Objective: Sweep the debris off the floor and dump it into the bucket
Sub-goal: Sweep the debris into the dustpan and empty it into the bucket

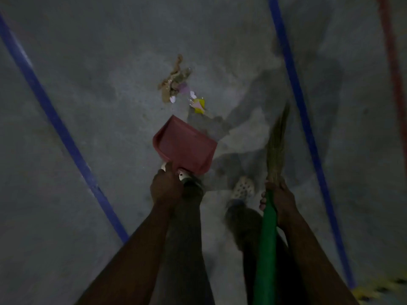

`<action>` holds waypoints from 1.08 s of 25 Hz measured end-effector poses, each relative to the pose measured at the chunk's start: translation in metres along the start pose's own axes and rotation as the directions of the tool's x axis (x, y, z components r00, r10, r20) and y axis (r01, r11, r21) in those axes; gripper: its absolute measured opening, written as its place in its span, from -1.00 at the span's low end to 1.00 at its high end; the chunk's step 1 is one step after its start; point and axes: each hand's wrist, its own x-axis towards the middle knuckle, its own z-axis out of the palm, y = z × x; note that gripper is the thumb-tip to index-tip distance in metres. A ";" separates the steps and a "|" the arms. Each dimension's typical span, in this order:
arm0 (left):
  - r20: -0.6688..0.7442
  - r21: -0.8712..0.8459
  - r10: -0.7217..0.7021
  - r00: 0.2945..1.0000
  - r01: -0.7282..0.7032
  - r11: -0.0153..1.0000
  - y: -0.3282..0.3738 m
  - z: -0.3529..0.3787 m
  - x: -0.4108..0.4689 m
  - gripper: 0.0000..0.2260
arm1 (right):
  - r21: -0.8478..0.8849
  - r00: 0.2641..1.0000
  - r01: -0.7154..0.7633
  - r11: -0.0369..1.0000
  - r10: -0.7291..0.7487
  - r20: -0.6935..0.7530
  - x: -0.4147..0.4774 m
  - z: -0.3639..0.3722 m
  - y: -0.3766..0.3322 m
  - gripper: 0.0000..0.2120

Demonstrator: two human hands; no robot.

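**A:** Status?
**B:** Pre-sweep, I'd say. My left hand [166,186] is clenched on the red dustpan [185,144] handle, and my right hand [279,199] grips the grass broom [275,146] by its green handle. The debris pile [178,84] is on the floor [88,62], centre frame, just above the pan.
**A:** Orientation?
**B:** Pan mouth faces up-frame at the pile. Broom is near-vertical, bristles up. Next: pan down, broom behind the pile.

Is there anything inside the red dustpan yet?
Nothing shows inside the red dustpan; its tray looks bare. The debris lies on the floor beyond it. The left hand grips its handle, and the floor beneath is covered.
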 end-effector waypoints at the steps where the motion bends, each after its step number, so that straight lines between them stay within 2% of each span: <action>1: -0.001 0.023 0.021 1.000 -0.021 0.999 -0.010 -0.001 -0.001 -0.56 | 0.089 0.998 -0.062 0.994 0.065 -0.022 -0.005 0.002 0.025 -0.76; 5: -0.052 0.141 0.183 0.982 -0.174 0.975 -0.051 0.003 0.013 -0.63 | 0.341 0.963 -0.204 0.918 0.251 -0.097 0.002 0.033 0.122 -0.73; 8: -0.011 0.301 0.238 0.971 -0.224 0.927 -0.081 0.009 0.037 -0.69 | 0.303 0.951 -0.283 0.910 0.307 -0.035 0.023 0.091 0.177 -0.67; 9: -0.018 0.346 0.266 0.964 -0.244 0.906 -0.095 0.011 0.043 -0.71 | 0.287 0.960 -0.268 0.920 0.281 -0.004 0.025 0.116 0.186 -0.67; 11: -0.054 0.403 0.301 0.952 -0.255 0.879 -0.121 0.012 0.051 -0.74 | 0.227 0.988 -0.147 0.963 0.134 0.071 0.027 0.169 0.191 -0.62; 13: -0.072 0.436 0.312 0.947 -0.251 0.864 -0.151 0.006 0.047 -0.74 | 0.229 0.990 -0.055 0.972 0.024 0.137 0.011 0.205 0.190 -0.48; 17: -0.055 0.470 0.286 0.957 -0.228 0.853 -0.201 -0.026 0.013 -0.72 | 0.154 0.962 0.126 0.980 -0.158 0.222 -0.060 0.211 0.188 -0.39; 20: -0.069 0.426 0.237 0.969 -0.187 0.885 -0.213 -0.048 -0.013 -0.73 | 0.183 0.979 0.156 0.971 -0.177 0.103 -0.102 0.186 0.192 -0.38; 22: -0.081 0.392 0.207 0.975 -0.160 0.906 -0.213 -0.061 -0.009 -0.66 | 0.174 0.987 0.158 0.972 -0.159 -0.005 -0.107 0.173 0.197 -0.38; 25: -0.056 0.349 0.252 0.966 -0.217 0.912 -0.214 -0.076 0.030 -0.69 | 0.202 0.999 0.020 0.979 -0.013 -0.038 -0.091 0.178 0.196 -0.37; 27: -0.025 0.389 0.297 0.955 -0.264 0.883 -0.216 -0.088 0.078 -0.72 | 0.232 0.998 -0.043 0.972 0.054 -0.043 -0.065 0.207 0.183 -0.39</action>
